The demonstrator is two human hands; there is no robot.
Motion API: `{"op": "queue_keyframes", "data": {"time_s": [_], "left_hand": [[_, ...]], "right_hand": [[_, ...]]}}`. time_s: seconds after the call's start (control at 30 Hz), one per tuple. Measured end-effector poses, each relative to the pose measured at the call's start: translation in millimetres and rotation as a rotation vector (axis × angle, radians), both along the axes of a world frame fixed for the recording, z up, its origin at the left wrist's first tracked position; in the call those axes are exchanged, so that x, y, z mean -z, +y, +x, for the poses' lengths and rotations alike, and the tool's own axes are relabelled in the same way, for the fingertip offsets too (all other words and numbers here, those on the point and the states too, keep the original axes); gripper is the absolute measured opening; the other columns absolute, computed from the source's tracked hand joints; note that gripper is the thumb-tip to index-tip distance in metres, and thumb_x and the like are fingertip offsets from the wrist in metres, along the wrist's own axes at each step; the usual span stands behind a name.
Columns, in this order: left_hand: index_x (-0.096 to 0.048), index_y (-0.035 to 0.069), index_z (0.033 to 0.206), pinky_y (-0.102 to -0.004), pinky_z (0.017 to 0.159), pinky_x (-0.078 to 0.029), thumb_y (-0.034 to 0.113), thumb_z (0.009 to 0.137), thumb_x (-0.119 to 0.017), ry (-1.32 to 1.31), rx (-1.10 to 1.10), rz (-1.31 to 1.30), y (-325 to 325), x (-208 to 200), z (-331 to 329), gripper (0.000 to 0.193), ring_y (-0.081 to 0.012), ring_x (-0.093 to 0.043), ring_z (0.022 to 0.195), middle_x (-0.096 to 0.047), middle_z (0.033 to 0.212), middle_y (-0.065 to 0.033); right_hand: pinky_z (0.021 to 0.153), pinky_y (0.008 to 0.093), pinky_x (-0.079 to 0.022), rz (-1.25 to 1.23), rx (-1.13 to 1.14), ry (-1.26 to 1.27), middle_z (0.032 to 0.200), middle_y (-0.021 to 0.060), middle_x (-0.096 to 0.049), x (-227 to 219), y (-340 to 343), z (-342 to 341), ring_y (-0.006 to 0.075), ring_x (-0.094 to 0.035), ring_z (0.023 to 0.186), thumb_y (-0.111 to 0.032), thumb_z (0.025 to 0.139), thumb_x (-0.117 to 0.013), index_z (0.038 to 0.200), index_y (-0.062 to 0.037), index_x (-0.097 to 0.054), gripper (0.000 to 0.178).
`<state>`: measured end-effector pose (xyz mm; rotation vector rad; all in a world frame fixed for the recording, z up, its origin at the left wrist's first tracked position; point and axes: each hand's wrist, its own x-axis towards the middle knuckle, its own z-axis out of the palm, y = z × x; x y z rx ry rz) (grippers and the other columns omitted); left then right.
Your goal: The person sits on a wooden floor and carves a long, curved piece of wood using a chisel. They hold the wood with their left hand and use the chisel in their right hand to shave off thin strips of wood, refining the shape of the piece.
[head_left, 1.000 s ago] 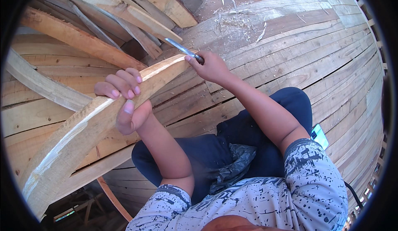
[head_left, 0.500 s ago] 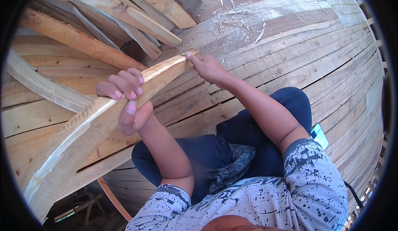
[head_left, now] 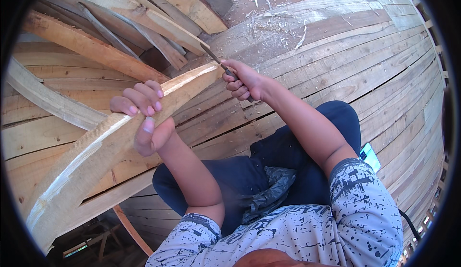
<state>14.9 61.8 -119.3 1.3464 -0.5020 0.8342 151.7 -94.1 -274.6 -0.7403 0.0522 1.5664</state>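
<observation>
Plank floor under gripped timber

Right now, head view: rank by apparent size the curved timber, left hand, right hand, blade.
1. curved timber, by far largest
2. left hand and right hand: look alike; the left sits nearer the camera, so unranked
3. blade, a thin sliver

The person wears a grey T-shirt with short sleeves. The cloth has many small dark speckles and some bigger dark blotches, mostly on the sleeves. The sleeves end above the elbows, so both forearms are bare. The trousers are dark navy blue and plain. The left hand and right hand have no gloves.
</observation>
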Motion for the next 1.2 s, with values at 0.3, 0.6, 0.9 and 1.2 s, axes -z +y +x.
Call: {"op": "queue_keyframes", "data": {"time_s": [0.3,0.6,0.9,1.2], "left_hand": [[-0.048,0.012,0.098,-0.0374,0.075,-0.039,0.007,0.067,-0.058,-0.007,-0.025,-0.067,8.3,1.0,-2.7,0.032,-0.0164,-0.046,0.069,-0.049,0.077,-0.0038],[-0.048,0.011,0.098,-0.0367,0.074,-0.039,0.007,0.067,-0.059,0.005,-0.034,-0.026,-0.1,-1.6,-0.6,0.033,-0.0162,-0.049,0.07,-0.048,0.076,-0.0034],[-0.047,0.012,0.096,-0.0367,0.074,-0.039,0.007,0.068,-0.059,0.01,-0.007,0.01,-2.5,-3.1,-0.7,0.031,-0.0161,-0.049,0.07,-0.047,0.076,-0.0033],[-0.05,0.013,0.096,-0.0355,0.075,-0.039,0.007,0.069,-0.06,0.03,-0.003,0.015,-7.6,-3.8,0.1,0.029,-0.016,-0.048,0.071,-0.049,0.076,-0.0024]], "right_hand": [[0.047,0.0362,-0.042,-0.461,0.255,-1.11,0.054,0.0045,-0.052,12.9,16.2,-17.7,0.0193,-0.049,0.046,-0.065,0.09,-0.057,0.065,-0.0041,-0.057,0.065],[0.073,0.051,-0.052,-0.573,0.215,-1.35,0.076,0.0264,-0.067,1.3,13.9,-22.0,0.0438,-0.067,0.08,-0.057,0.095,-0.048,0.086,0.0044,-0.07,0.066],[0.062,0.0468,-0.051,-0.551,0.153,-1.015,0.068,0.0229,-0.064,2.0,14.8,-16.1,0.0352,-0.067,0.064,-0.059,0.096,-0.046,0.078,0.0093,-0.065,0.073],[0.04,0.0307,-0.025,-0.48,0.074,-0.541,0.051,-0.0031,-0.034,-8.1,10.3,-6.9,0.0113,-0.033,0.042,-0.063,0.093,-0.047,0.068,-0.0114,-0.05,0.057]]}}
